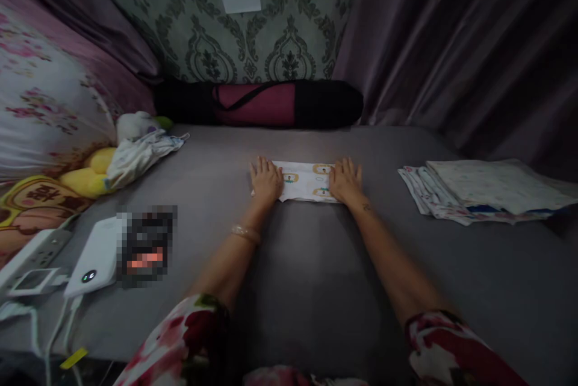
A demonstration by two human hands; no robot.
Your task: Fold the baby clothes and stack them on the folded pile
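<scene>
A white cloth [307,183] with yellow and green printed figures lies folded into a flat strip on the grey bed surface, straight ahead of me. My left hand [266,182] rests flat over its left end, fingers stretched out and pointing away from me. At the opposite end, my right hand [345,181] presses down palm first, its fingers also extended. Both palms cover the cloth's ends, so those edges are partly hidden. The middle of the strip shows between my hands.
Folded printed cloths [487,187] are stacked at the right. A black and maroon long bag [257,103] lies along the wall. Plush toys [90,172], a crumpled cloth [139,157], a white power bank [97,256] and a power strip [38,259] with cables occupy the left.
</scene>
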